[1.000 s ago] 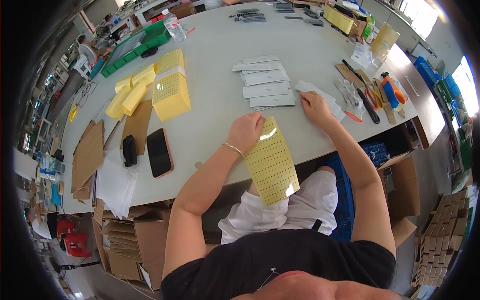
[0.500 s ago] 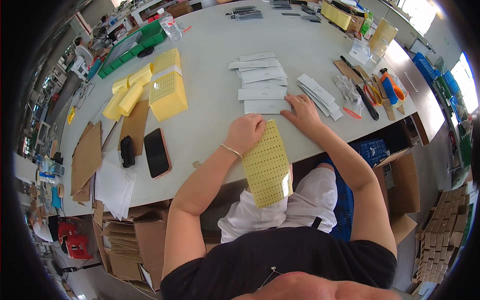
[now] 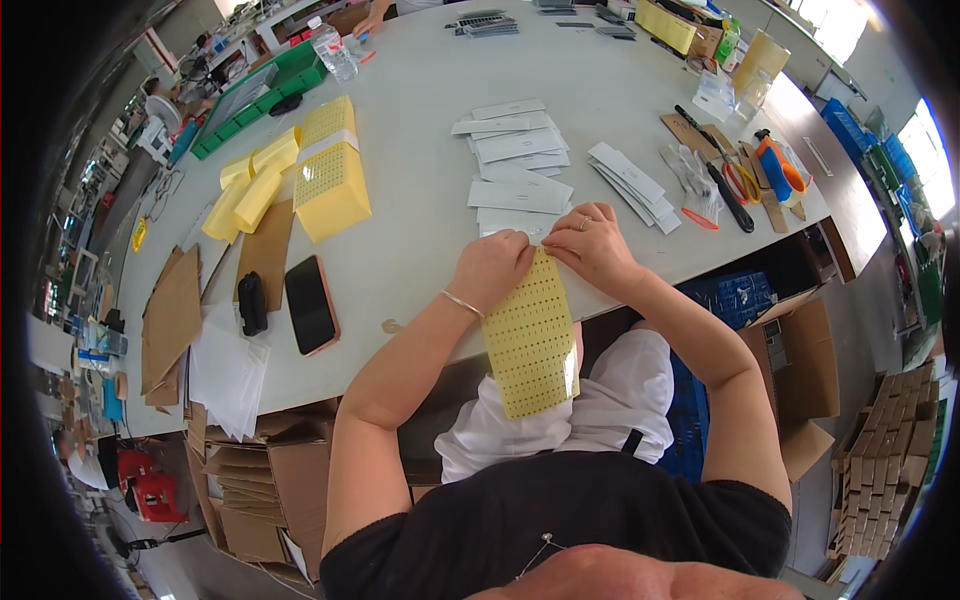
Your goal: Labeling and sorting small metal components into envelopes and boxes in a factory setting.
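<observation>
My left hand (image 3: 497,268) is closed on the upper left edge of a yellow sticker sheet (image 3: 530,340), dotted with rows of small dark marks. The sheet hangs down past the table's front edge over my lap. At its top edge, my right hand (image 3: 594,248) has thumb and fingers pinched together beside the left fingertips. Whatever small thing sits in that pinch is hidden. Just beyond both hands lie overlapping flat white rectangular pieces (image 3: 520,146) in a column, the nearest partly covered by my fingers. A smaller fanned pile of white pieces (image 3: 633,187) lies to the right.
On the left are a banded yellow sheet stack (image 3: 335,190), yellow rolls (image 3: 262,195), a phone (image 3: 312,305), a black stapler-like object (image 3: 252,303) and cardboard (image 3: 172,320). To the right lie scissors (image 3: 740,183), a black-handled tool (image 3: 730,198) and an orange-blue tape dispenser (image 3: 780,172). A bottle (image 3: 334,52) stands far left.
My right hand has left the white pieces and come left to the sheet's top edge, its fingers now pinched. The nearest white pieces have shifted slightly. Another person's hand appears at the far edge.
</observation>
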Motion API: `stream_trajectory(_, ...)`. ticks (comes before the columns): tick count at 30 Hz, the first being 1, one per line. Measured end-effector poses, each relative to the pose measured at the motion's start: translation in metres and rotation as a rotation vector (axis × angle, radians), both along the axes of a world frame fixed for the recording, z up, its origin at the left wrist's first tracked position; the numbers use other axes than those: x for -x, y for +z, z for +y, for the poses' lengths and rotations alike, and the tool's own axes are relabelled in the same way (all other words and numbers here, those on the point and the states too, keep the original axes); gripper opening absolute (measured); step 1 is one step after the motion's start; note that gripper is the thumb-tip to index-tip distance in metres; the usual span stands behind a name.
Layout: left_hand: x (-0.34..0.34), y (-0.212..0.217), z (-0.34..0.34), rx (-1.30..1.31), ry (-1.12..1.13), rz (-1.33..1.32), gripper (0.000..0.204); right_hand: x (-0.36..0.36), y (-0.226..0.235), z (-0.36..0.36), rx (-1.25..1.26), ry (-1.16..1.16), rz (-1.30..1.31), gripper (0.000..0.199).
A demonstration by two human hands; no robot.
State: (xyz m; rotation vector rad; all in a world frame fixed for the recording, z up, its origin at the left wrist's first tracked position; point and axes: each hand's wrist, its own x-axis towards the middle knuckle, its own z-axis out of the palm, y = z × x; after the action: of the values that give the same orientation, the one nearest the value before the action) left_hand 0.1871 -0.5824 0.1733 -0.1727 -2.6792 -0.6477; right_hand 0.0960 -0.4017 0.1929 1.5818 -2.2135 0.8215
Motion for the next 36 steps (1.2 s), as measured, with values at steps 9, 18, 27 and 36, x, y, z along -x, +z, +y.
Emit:
stream_trajectory(9,0.001,0.001,-0.002,-0.119,0.026,-0.107,0.023,0.003,0.002,-0.007,-0.038,0.068,0.148,0.005)
stream_trajectory(18,-0.002,0.004,0.000,-0.088,0.055,-0.148,0.024,0.030,0.001,-0.037,-0.107,-0.113,-0.311,0.013)
stream_trajectory(27,-0.004,0.003,0.000,-0.133,0.007,-0.108,0.023,0.019,0.002,-0.036,-0.197,-0.080,-0.321,0.049)
stream_trajectory(36,-0.006,0.010,0.003,-0.155,-0.031,-0.200,0.021,0.024,0.008,-0.015,-0.316,0.028,-0.048,0.049)
